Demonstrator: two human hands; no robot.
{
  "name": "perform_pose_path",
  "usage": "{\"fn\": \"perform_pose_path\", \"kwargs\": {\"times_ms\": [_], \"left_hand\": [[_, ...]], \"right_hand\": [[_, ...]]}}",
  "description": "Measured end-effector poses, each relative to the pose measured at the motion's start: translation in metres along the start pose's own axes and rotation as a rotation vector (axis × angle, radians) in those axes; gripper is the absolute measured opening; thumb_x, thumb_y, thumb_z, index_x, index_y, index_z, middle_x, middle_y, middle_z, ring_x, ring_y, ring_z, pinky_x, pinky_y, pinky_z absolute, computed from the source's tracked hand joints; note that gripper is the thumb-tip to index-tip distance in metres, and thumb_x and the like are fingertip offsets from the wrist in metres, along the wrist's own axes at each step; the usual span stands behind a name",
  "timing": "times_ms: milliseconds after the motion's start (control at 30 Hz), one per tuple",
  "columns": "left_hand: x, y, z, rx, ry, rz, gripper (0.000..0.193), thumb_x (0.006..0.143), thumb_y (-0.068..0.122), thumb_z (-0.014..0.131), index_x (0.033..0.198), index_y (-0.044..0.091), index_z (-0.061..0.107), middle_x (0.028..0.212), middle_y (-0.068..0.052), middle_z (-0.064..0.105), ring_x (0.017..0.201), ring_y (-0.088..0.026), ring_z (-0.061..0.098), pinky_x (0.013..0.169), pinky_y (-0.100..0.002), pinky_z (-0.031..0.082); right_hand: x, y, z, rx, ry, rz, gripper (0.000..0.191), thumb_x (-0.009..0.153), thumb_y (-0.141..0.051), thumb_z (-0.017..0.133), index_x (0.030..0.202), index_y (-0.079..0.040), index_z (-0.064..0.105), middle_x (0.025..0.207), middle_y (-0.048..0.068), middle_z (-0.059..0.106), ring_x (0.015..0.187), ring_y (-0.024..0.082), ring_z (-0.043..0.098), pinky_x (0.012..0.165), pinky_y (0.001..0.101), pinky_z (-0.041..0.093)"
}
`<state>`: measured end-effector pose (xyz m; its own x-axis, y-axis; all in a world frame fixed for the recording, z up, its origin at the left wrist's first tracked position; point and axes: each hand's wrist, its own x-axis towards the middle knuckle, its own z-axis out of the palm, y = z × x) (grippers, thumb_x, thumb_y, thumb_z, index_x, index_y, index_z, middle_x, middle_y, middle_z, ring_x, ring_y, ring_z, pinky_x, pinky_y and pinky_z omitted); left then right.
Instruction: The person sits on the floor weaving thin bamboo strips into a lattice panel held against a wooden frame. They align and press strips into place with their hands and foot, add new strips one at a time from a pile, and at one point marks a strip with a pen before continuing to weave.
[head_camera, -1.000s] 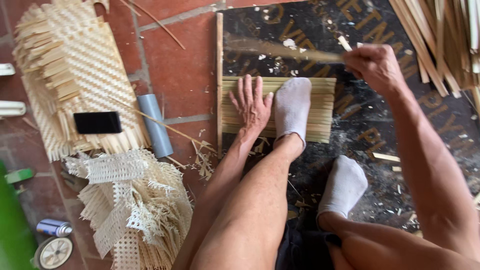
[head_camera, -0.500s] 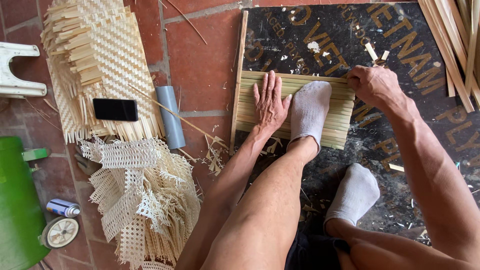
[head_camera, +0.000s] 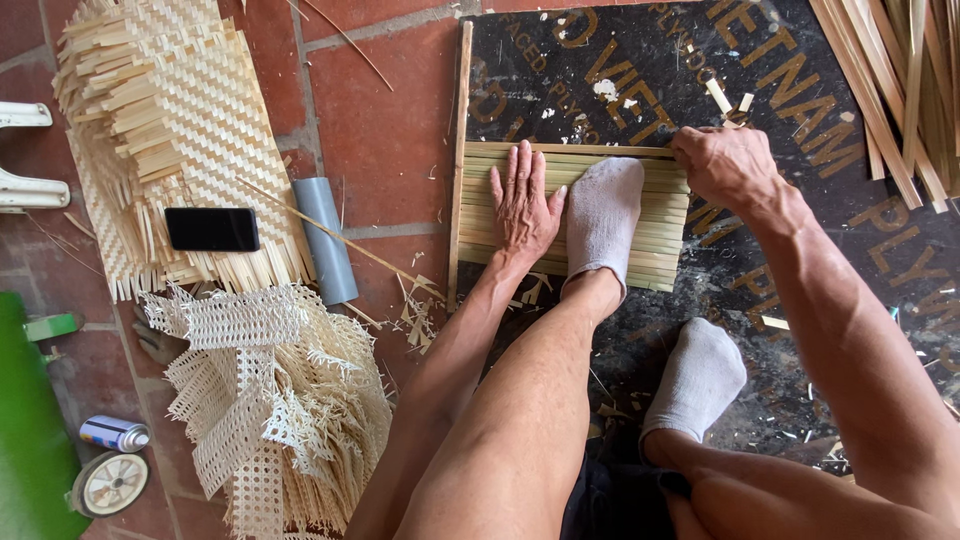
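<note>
Pinning the bamboo strips (head_camera: 650, 235) flat with the open left hand (head_camera: 523, 205) (sock foot (head_camera: 603, 215) helping), the right hand (head_camera: 722, 165) grips their far right edge, so seating it square likely follows.

Red brick floor (head_camera: 385, 110) carries a black printed plywood sheet (head_camera: 800, 60) with a row of bamboo strips (head_camera: 660, 225) on it. Also on the bricks: woven bamboo mats (head_camera: 170, 120), grey pipe piece (head_camera: 325, 240), loose weave scraps (head_camera: 270, 400), spray can (head_camera: 113, 434).
</note>
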<state>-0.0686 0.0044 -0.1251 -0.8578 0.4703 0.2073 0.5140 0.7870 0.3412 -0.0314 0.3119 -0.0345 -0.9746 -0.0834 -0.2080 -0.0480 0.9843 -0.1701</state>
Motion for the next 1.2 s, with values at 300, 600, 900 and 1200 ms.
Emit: {"fn": "perform_pose_path", "kwargs": {"times_ms": [300, 600, 900, 1200], "left_hand": [[-0.004, -0.003, 0.000, -0.007, 0.016, 0.020, 0.072, 0.103, 0.041, 0.059, 0.158, 0.002, 0.035, 0.169, -0.018, 0.023, 0.159, -0.033, 0.019, 0.130, -0.059, 0.008], [-0.002, -0.008, 0.004, 0.023, -0.045, 0.001, 0.072, 0.106, 0.043, 0.053, 0.160, 0.001, 0.033, 0.171, -0.018, 0.019, 0.160, -0.032, 0.014, 0.130, -0.057, 0.002], [-0.003, -0.005, 0.000, -0.001, -0.024, -0.003, 0.072, 0.105, 0.040, 0.053, 0.160, 0.000, 0.030, 0.170, -0.017, 0.020, 0.160, -0.032, 0.015, 0.130, -0.057, 0.004], [0.034, 0.069, -0.010, -0.255, 0.055, 0.197, 0.044, 0.102, 0.019, 0.059, 0.141, 0.001, 0.054, 0.148, -0.020, 0.058, 0.143, -0.035, 0.052, 0.123, -0.057, 0.033]], "right_hand": [[-0.022, -0.009, -0.010, 0.219, 0.452, 0.085, 0.007, 0.098, -0.020, 0.072, 0.099, -0.015, 0.077, 0.105, 0.006, 0.072, 0.093, 0.025, 0.070, 0.072, 0.0412, 0.056], [-0.055, -0.056, 0.020, 0.135, 0.570, 0.071, 0.043, 0.101, -0.015, 0.062, 0.142, -0.001, 0.059, 0.146, 0.016, 0.061, 0.136, 0.032, 0.057, 0.113, 0.0482, 0.039], [-0.057, -0.074, 0.029, 0.067, 0.428, 0.064, 0.050, 0.109, -0.021, 0.052, 0.154, -0.001, 0.046, 0.160, 0.016, 0.051, 0.152, 0.029, 0.042, 0.128, 0.0529, 0.019], [-0.056, -0.069, 0.037, 0.137, 0.417, 0.083, 0.060, 0.102, -0.020, 0.059, 0.153, 0.006, 0.043, 0.156, 0.018, 0.053, 0.150, 0.031, 0.044, 0.126, 0.0533, 0.021]]}}
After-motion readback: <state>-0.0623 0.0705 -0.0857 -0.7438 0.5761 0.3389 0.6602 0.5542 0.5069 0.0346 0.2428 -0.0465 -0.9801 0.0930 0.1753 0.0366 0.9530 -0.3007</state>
